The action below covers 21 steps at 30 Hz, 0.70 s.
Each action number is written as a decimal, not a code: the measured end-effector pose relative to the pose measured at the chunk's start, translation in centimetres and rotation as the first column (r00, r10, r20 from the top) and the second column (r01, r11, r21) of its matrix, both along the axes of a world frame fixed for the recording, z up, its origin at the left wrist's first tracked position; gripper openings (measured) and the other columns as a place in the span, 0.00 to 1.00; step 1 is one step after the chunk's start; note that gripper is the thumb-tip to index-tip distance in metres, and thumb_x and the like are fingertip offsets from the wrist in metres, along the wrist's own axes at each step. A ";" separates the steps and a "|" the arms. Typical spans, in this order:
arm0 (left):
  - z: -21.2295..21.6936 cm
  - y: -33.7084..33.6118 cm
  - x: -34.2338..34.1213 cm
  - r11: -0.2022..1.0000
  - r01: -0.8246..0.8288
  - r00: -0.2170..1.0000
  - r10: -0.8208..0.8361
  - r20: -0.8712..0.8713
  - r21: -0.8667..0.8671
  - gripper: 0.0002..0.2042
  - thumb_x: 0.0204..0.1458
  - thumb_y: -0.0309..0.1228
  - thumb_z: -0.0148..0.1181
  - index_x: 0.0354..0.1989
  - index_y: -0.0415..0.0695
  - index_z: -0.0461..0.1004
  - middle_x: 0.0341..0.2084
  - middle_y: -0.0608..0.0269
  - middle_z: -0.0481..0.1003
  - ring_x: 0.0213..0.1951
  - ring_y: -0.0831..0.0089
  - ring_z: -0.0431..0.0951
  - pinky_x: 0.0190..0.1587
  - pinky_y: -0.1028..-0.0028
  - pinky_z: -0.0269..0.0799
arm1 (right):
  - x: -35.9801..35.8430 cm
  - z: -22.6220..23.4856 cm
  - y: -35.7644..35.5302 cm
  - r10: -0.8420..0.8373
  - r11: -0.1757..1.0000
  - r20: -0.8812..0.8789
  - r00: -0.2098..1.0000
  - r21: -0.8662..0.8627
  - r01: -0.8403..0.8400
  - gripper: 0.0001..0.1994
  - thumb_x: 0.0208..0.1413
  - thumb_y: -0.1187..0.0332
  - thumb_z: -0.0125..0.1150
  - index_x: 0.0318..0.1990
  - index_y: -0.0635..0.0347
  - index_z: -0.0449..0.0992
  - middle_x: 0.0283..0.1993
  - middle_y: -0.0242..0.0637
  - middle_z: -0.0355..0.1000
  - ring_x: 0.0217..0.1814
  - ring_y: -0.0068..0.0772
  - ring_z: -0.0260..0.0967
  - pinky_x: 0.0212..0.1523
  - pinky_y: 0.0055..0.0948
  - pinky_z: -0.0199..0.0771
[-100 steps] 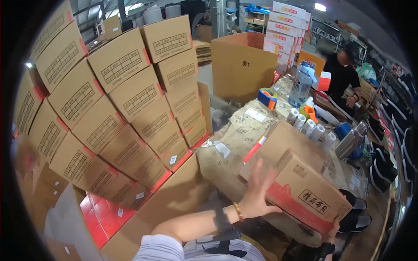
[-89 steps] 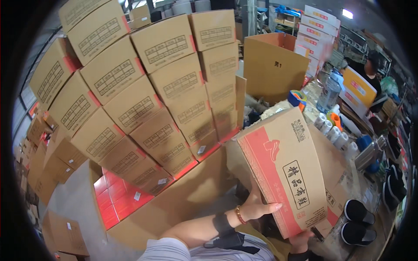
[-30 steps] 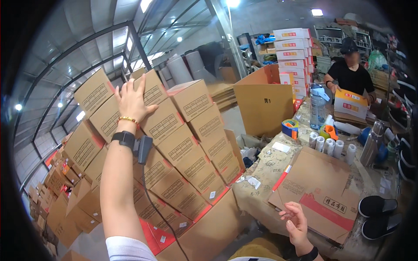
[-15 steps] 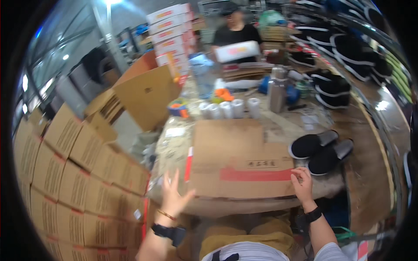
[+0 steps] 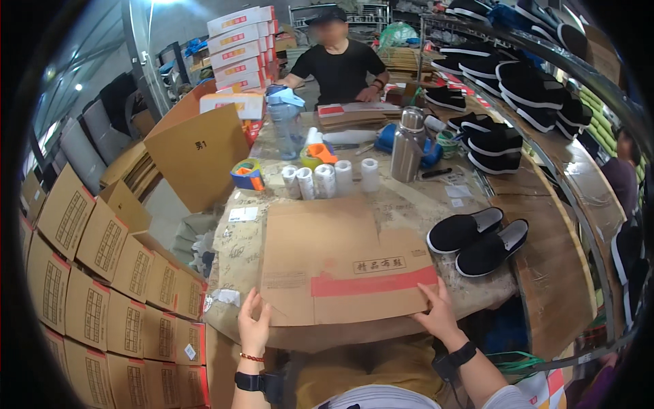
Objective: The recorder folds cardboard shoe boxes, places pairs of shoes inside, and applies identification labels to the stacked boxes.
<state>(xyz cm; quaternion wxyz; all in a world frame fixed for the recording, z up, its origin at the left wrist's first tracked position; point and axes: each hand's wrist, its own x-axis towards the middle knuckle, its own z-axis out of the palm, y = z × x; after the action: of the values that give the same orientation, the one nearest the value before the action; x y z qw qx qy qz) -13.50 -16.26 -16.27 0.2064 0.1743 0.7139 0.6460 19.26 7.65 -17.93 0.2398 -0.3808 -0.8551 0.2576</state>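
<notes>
A flattened brown cardboard box (image 5: 300,245) with a red stripe lies on the worktable before me, its front edge along the table's near side. At its left front corner is my left hand (image 5: 254,322), thumb and fingers apart, the thumb close to the cardboard's edge. My right hand (image 5: 438,310) holds the right front corner, fingers over the edge and end of the stripe. Just beyond that hand sits a pair of black slip-on shoes (image 5: 477,238) with white-edged soles.
Behind the cardboard stand several white rolls (image 5: 343,177), a tape dispenser (image 5: 246,174), a steel flask (image 5: 407,146) and a blue water jug (image 5: 286,123). Brown cartons (image 5: 88,300) are stacked at left. Black shoes (image 5: 531,85) fill the right rack. A person in black (image 5: 340,65) stands opposite.
My left hand has come down to the cardboard's left corner, and my right hand has closed on its right corner. The person opposite has put down a white box at the left.
</notes>
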 end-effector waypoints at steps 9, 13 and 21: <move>-2.0 -3.5 -1.3 0.979 0.133 0.970 -0.096 -0.225 0.155 0.34 0.45 0.26 0.63 0.63 0.39 0.58 0.57 0.52 0.66 0.62 0.62 0.62 0.59 0.66 0.61 | -2.4 5.4 -4.0 0.109 0.957 -0.355 0.929 0.290 -0.001 0.27 0.41 0.79 0.63 0.55 0.61 0.71 0.57 0.52 0.67 0.59 0.55 0.65 0.61 0.42 0.62; 4.1 -0.3 0.0 0.988 0.032 0.672 -0.134 -0.728 -0.152 0.40 0.50 0.50 0.58 0.65 0.36 0.53 0.62 0.48 0.59 0.64 0.58 0.58 0.63 0.64 0.54 | -3.2 9.9 -2.6 0.147 0.944 -0.346 0.926 0.329 -0.027 0.24 0.45 0.86 0.50 0.53 0.64 0.71 0.51 0.53 0.71 0.52 0.53 0.71 0.58 0.41 0.66; 8.0 7.8 -5.9 0.860 0.418 0.903 -0.360 -0.234 0.292 0.27 0.55 0.37 0.47 0.60 0.34 0.56 0.54 0.54 0.66 0.56 0.69 0.64 0.60 0.70 0.57 | -7.9 22.6 -0.8 0.280 0.716 -0.202 0.939 0.695 -0.064 0.16 0.44 0.79 0.59 0.44 0.61 0.76 0.42 0.44 0.75 0.47 0.45 0.72 0.51 0.41 0.68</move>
<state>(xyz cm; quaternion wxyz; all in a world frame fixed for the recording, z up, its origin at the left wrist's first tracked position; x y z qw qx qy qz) -19.36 -8.51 -8.32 0.2380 0.4027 0.5582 0.6853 11.32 6.89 4.64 0.4605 -0.1425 -0.8761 0.0025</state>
